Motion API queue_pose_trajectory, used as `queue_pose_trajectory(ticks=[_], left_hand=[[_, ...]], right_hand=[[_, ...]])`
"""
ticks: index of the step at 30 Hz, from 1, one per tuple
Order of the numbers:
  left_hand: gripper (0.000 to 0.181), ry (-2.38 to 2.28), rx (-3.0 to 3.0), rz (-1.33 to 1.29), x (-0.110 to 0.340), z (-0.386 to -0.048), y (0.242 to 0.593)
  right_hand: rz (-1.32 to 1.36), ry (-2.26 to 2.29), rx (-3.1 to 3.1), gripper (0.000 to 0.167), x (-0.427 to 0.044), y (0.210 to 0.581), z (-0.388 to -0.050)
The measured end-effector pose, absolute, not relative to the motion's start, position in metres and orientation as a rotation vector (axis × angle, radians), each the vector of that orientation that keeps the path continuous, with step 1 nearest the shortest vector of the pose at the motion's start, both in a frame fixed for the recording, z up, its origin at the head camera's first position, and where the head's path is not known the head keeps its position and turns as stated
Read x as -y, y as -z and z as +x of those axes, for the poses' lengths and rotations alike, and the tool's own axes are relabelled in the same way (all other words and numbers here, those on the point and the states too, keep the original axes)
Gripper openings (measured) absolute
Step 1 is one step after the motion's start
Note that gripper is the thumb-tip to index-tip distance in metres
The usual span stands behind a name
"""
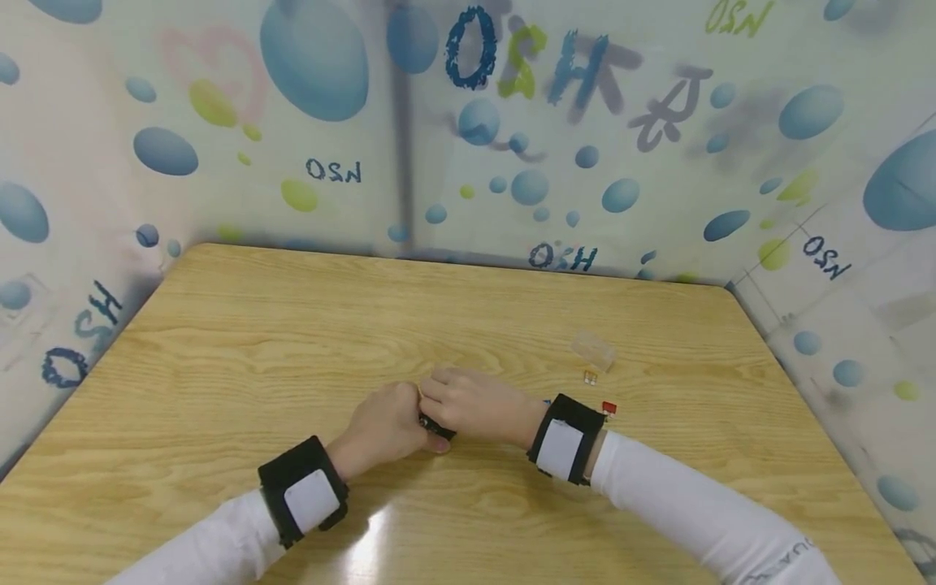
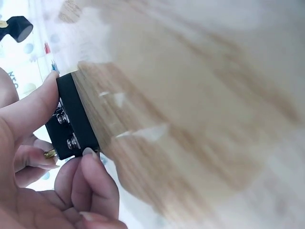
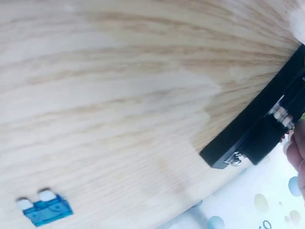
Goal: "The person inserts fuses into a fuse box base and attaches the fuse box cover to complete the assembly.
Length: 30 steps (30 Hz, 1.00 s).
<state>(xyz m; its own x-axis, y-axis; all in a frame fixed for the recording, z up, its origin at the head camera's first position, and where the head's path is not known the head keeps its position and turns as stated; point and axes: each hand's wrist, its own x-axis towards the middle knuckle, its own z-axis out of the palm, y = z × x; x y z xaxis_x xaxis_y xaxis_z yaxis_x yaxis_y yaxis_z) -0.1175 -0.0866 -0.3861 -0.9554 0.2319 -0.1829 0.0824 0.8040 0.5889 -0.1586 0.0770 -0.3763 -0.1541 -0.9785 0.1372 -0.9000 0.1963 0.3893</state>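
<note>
A black block with metal screws (image 1: 437, 426) (image 2: 71, 114) (image 3: 262, 119) is held above the wooden table. My left hand (image 1: 383, 426) (image 2: 28, 114) grips it, thumb on one end and fingertips along the other in the left wrist view. The curled fingers of my right hand (image 1: 478, 400) (image 3: 298, 155) meet the block from the other side and partly cover it in the head view. A small brass-coloured piece (image 2: 50, 153) shows beside fingertips at the block's lower edge; whether it is attached is unclear.
On the table (image 1: 307, 325), right of the hands, lie a clear plastic box (image 1: 594, 349), a small clear-and-orange piece (image 1: 590, 378) and a red piece (image 1: 609, 408). A blue two-pronged piece (image 3: 47, 211) lies near my right wrist. Patterned curtains surround the table.
</note>
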Motion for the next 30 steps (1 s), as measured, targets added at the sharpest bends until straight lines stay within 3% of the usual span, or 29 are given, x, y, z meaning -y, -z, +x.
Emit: queue_pose_trajectory(ticks=[17, 24, 30], left_hand=[[0.036, -0.891, -2.706, 0.218, 0.087, -0.117, 0.383], [0.039, -0.889, -2.721, 0.216, 0.087, -0.118, 0.384], [0.042, -0.847, -2.736, 0.201, 0.085, -0.119, 0.385]], right_hand=[[1.819, 0.285, 2.062, 0.004, -0.087, 0.381, -0.165], [1.837, 0.052, 2.319, 0.020, -0.089, 0.376, -0.166], [1.741, 0.057, 2.303, 0.008, -0.097, 0.369, -0.171]])
